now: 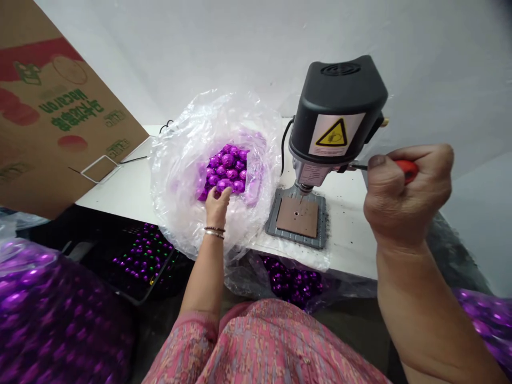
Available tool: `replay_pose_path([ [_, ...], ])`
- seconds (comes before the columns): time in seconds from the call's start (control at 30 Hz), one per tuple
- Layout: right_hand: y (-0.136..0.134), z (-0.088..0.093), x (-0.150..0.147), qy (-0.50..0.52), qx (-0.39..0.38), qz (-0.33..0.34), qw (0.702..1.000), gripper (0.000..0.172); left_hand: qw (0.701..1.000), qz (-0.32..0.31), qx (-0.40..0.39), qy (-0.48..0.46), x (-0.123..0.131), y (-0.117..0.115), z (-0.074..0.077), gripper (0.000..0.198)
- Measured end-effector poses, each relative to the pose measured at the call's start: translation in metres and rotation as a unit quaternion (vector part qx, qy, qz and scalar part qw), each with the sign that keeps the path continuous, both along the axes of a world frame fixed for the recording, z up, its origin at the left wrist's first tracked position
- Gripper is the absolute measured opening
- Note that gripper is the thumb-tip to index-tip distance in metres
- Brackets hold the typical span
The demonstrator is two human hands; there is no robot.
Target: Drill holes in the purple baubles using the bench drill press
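Observation:
A clear plastic bag (180, 160) lies open on the white table (352, 234), filled with several shiny purple balls (228, 165). My left hand (216, 205) reaches into the bag, fingers closed on one purple ball (223, 185) at the near edge of the heap. My right hand (404, 194) is wrapped round the red-tipped lever handle (408, 169) of a small black bench drill press (338, 114). Under the drill bit sits a brown pad (298, 216) with a hole in it, on the grey base plate (274, 221).
A tilted cardboard box (52, 112) stands at the left with a white wire loop (102, 168) beside it. A black crate (140, 261) of purple balls sits below the table. More bagged purple balls lie at lower left (48, 314), under the table (292, 280) and at the right (488, 320).

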State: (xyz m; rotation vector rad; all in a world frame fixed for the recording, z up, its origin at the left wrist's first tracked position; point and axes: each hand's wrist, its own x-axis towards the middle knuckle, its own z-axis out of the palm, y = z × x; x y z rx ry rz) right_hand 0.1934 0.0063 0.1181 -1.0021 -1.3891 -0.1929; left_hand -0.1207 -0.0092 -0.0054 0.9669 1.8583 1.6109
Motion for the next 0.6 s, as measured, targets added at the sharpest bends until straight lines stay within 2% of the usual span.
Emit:
replay_pose_path([
  [0.03,0.0,0.0,0.0,0.001,0.002,0.001,1.0,0.022,0.997,-0.021,0.037,-0.058,0.005,-0.006,0.01,0.033],
  [0.1,-0.002,0.0,-0.002,0.007,-0.006,0.001,1.0,0.022,0.977,-0.1,0.087,-0.169,0.02,-0.017,0.026,0.034],
  [0.17,-0.004,0.0,-0.003,0.015,-0.026,0.007,1.0,0.023,0.951,-0.204,0.073,-0.222,0.043,-0.025,0.033,0.035],
  [0.23,-0.006,0.0,-0.004,0.018,-0.036,0.021,0.999,0.024,0.93,-0.284,0.024,-0.231,0.068,-0.029,0.03,0.038],
  [0.3,-0.008,0.0,-0.004,0.017,-0.04,0.033,0.999,0.024,0.921,-0.331,-0.022,-0.203,0.089,-0.028,0.02,0.043],
  [0.37,-0.009,0.0,-0.003,0.01,-0.049,0.038,0.998,0.026,0.929,-0.339,-0.048,-0.14,0.103,-0.022,0.008,0.048],
  [0.47,-0.01,0.001,-0.002,-0.007,-0.087,0.031,0.996,0.028,0.946,-0.315,-0.067,-0.032,0.112,-0.009,-0.006,0.049],
  [0.6,-0.012,0.001,-0.001,-0.022,-0.113,0.026,0.993,0.025,0.943,-0.316,-0.097,0.043,0.117,0.007,-0.011,0.046],
])
